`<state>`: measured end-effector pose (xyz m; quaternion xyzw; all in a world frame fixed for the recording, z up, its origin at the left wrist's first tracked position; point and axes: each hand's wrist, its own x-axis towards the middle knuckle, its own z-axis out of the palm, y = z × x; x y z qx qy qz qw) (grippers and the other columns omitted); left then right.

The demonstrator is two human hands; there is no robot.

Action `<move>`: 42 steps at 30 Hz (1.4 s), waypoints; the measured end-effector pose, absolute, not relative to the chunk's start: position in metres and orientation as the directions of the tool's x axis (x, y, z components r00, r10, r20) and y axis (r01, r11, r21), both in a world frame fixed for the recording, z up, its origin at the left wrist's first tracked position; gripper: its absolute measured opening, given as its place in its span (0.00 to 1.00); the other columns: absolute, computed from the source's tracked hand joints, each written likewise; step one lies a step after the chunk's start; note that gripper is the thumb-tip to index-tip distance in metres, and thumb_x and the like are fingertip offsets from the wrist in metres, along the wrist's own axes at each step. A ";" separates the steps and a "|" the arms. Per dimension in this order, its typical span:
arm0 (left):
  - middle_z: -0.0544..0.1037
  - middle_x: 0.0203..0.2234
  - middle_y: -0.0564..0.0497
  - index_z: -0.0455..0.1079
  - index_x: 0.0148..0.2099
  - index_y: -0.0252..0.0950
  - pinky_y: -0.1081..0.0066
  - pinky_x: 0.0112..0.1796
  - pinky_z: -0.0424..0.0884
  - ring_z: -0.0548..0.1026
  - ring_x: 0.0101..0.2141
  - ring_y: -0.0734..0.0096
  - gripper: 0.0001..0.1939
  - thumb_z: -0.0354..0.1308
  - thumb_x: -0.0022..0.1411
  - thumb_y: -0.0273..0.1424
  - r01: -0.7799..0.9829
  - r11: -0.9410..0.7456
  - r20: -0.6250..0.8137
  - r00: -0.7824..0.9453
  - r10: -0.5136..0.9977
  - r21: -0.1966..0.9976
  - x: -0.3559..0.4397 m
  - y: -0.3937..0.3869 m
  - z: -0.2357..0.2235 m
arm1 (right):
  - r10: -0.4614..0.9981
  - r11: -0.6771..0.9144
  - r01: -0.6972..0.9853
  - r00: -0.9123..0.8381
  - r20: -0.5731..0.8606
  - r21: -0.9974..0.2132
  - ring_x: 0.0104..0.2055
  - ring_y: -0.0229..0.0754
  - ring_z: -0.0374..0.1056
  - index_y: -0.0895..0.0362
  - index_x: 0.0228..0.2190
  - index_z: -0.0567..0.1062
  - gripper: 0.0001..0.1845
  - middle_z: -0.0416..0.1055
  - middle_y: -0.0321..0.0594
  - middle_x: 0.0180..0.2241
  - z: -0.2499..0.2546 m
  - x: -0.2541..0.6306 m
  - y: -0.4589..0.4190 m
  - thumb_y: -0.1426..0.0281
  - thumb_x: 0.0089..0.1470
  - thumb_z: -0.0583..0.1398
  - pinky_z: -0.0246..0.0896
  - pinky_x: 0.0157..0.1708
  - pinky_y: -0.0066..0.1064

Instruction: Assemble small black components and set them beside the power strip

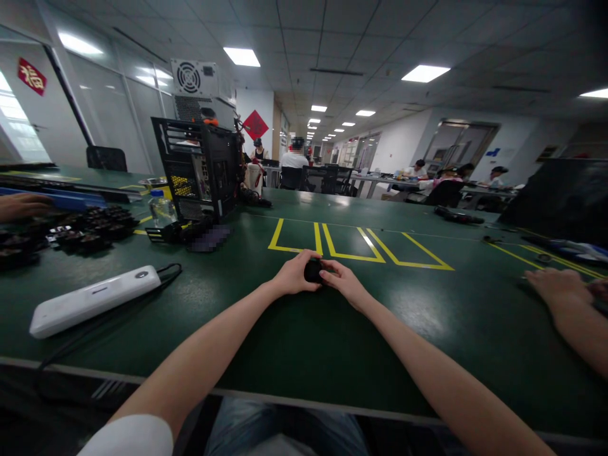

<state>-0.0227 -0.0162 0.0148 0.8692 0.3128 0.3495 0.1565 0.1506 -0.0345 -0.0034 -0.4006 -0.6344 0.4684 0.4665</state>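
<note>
Both my arms reach forward over a dark green table [294, 335]. My left hand [294, 275] and my right hand [344, 282] meet around a small round black object [313, 271] resting on the table, just in front of yellow tape outlines [351, 250]. The fingers of both hands are curled and closed on it. What the black object is, I cannot make out.
A white power strip [95, 299] with a black cable lies at the left. An open black computer case [199, 168] stands behind it, beside a water bottle [161, 209] and trays of dark parts [90, 231]. Other people's hands rest at the far left [23, 206] and right [560, 288].
</note>
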 end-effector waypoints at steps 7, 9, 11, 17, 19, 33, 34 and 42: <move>0.64 0.44 0.49 0.55 0.49 0.39 0.63 0.43 0.64 0.65 0.44 0.62 0.31 0.61 0.41 0.32 0.424 -0.758 0.508 0.566 0.649 0.495 -0.022 -0.016 0.015 | 0.926 0.320 0.038 -0.225 0.304 -0.947 0.41 0.38 0.65 0.54 0.34 0.65 0.15 0.65 0.36 0.38 -0.003 0.149 -0.038 0.68 0.41 0.61 0.58 0.45 0.35; 0.64 0.44 0.50 0.55 0.49 0.40 0.63 0.43 0.63 0.65 0.44 0.62 0.31 0.62 0.41 0.32 0.427 -0.751 0.504 0.561 0.657 0.503 -0.022 -0.016 0.014 | 0.930 0.318 0.040 -0.207 0.304 -0.947 0.39 0.38 0.66 0.54 0.32 0.65 0.14 0.65 0.36 0.37 -0.003 0.147 -0.037 0.67 0.41 0.60 0.59 0.44 0.36; 0.64 0.44 0.50 0.55 0.48 0.40 0.62 0.42 0.63 0.66 0.44 0.62 0.31 0.62 0.40 0.32 0.430 -0.740 0.499 0.551 0.669 0.517 -0.021 -0.016 0.014 | 0.932 0.320 0.050 -0.194 0.305 -0.946 0.39 0.38 0.66 0.55 0.32 0.65 0.14 0.66 0.36 0.37 -0.003 0.147 -0.036 0.67 0.41 0.61 0.59 0.44 0.37; 0.65 0.43 0.50 0.55 0.48 0.40 0.63 0.41 0.65 0.66 0.42 0.62 0.31 0.62 0.40 0.33 0.432 -0.742 0.495 0.557 0.667 0.513 -0.022 -0.016 0.015 | 0.939 0.294 0.091 -0.214 0.269 -0.952 0.42 0.40 0.65 0.55 0.38 0.65 0.18 0.65 0.40 0.41 -0.002 0.148 -0.035 0.67 0.42 0.60 0.57 0.45 0.38; 0.65 0.43 0.50 0.55 0.48 0.40 0.64 0.41 0.65 0.66 0.43 0.63 0.31 0.61 0.40 0.33 0.428 -0.749 0.502 0.560 0.659 0.506 -0.022 -0.016 0.015 | 0.929 0.298 0.062 -0.250 0.274 -0.953 0.42 0.40 0.65 0.55 0.38 0.65 0.18 0.64 0.39 0.41 -0.003 0.149 -0.036 0.68 0.42 0.60 0.58 0.45 0.38; 0.65 0.43 0.49 0.56 0.47 0.40 0.62 0.42 0.63 0.66 0.43 0.62 0.30 0.62 0.40 0.32 0.429 -0.739 0.490 0.559 0.669 0.520 -0.021 -0.017 0.017 | 0.939 0.302 0.131 -0.213 0.271 -0.944 0.39 0.39 0.65 0.53 0.40 0.65 0.18 0.64 0.39 0.42 -0.005 0.150 -0.036 0.65 0.45 0.58 0.60 0.42 0.37; 0.65 0.43 0.49 0.56 0.47 0.40 0.63 0.42 0.63 0.66 0.43 0.62 0.30 0.61 0.41 0.32 0.429 -0.741 0.489 0.562 0.667 0.517 -0.021 -0.016 0.017 | 0.941 0.291 0.145 -0.221 0.256 -0.946 0.40 0.40 0.65 0.54 0.40 0.65 0.18 0.64 0.40 0.42 -0.004 0.151 -0.037 0.65 0.45 0.57 0.60 0.43 0.38; 0.65 0.43 0.49 0.55 0.48 0.40 0.63 0.41 0.64 0.66 0.43 0.62 0.30 0.61 0.41 0.34 0.427 -0.759 0.510 0.565 0.649 0.492 -0.021 -0.015 0.015 | 0.927 0.329 0.072 -0.213 0.308 -0.942 0.39 0.38 0.66 0.53 0.35 0.64 0.14 0.64 0.36 0.40 -0.003 0.148 -0.044 0.66 0.43 0.59 0.60 0.42 0.35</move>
